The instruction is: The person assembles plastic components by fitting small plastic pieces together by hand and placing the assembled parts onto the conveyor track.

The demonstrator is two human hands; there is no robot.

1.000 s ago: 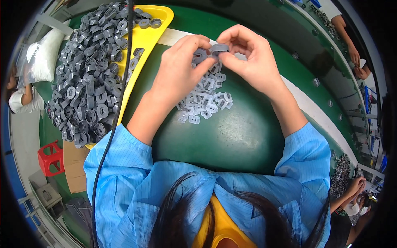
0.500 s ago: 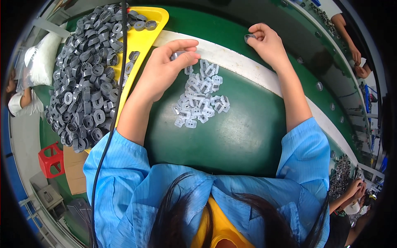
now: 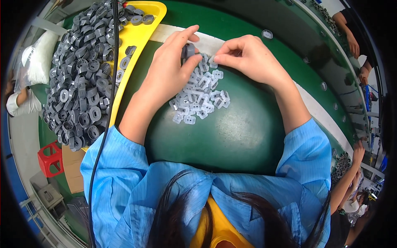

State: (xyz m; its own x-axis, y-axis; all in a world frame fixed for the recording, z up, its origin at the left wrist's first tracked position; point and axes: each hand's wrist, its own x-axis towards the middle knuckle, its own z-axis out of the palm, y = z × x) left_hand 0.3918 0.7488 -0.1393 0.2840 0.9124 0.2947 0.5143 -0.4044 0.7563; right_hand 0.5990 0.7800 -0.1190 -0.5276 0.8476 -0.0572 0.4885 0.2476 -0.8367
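Observation:
Between the thumb and fingers of my left hand [image 3: 171, 62] is a dark grey oval plastic ring [image 3: 188, 50], gripped above the far end of a pile of small translucent plastic plates [image 3: 198, 95]. My right hand [image 3: 250, 58] is close by on the right, its thumb and forefinger pinching one translucent plate [image 3: 213, 62] at the pile's edge. The other fingers of that hand are curled and partly hidden. A grey oval ring with a pale centre [image 3: 267, 34] lies on the green belt [image 3: 231, 25] beyond my right hand.
A yellow tray [image 3: 140, 41] heaped with grey oval rings [image 3: 82, 82] stands at my left. A white strip [image 3: 322, 111] separates my green tabletop [image 3: 231, 132] from the belt. A black cable [image 3: 108, 120] hangs across the left. Other people's arms [image 3: 351, 41] show at right.
My right hand has come back from the belt to the plates, leaving a grey ring on the belt. It now pinches a plate. My left hand has turned slightly, showing its ring more.

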